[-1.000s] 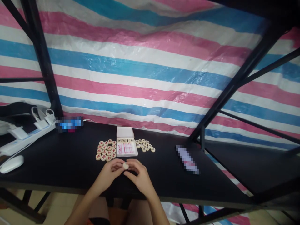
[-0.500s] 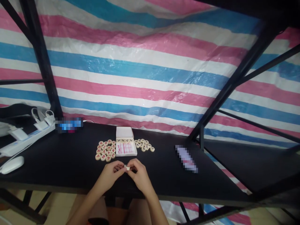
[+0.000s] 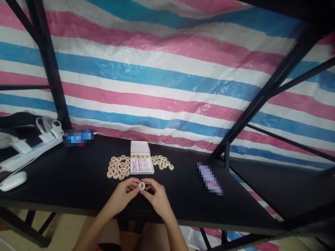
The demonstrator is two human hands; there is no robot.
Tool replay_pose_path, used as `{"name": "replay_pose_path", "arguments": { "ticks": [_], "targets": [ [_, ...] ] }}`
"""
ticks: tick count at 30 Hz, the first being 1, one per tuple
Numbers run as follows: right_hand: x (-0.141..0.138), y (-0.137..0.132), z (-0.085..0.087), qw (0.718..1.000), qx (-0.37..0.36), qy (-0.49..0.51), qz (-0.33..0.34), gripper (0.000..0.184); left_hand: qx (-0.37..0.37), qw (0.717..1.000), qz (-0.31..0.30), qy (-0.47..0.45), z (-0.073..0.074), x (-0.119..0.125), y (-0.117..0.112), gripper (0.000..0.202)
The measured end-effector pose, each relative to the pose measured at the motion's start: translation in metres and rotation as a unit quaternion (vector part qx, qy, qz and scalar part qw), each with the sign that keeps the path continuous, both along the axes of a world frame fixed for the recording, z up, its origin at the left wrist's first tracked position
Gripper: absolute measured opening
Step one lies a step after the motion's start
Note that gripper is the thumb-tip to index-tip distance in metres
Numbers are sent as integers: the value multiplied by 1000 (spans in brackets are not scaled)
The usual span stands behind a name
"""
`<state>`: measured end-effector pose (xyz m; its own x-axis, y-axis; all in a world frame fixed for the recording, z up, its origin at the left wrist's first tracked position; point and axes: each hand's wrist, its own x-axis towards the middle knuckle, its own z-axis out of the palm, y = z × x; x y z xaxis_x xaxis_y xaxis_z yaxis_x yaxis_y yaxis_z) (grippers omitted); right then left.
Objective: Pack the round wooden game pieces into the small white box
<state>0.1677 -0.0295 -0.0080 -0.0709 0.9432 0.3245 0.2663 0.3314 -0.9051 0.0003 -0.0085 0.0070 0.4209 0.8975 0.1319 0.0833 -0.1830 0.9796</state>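
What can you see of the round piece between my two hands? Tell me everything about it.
The round piece is a small, pale disc with one dark character on the face turned toward the camera. It looks like wood or plastic; I can't tell which. It is tilted up so that this face shows, and pinched at its sides by the fingers of the left hand and right hand, on the near side of the open white box. Its back is hidden.

Pale round piece [image 3: 141,186] held, black character showing.
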Motion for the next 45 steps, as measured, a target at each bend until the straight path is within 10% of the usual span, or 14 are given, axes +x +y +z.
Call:
{"name": "replay_pose_path", "arguments": {
  "ticks": [45],
  "targets": [
    [-7,-8,7,983,83,-163,-33,22,51,995,68,58,-4,0,0,21]
  ]
}}
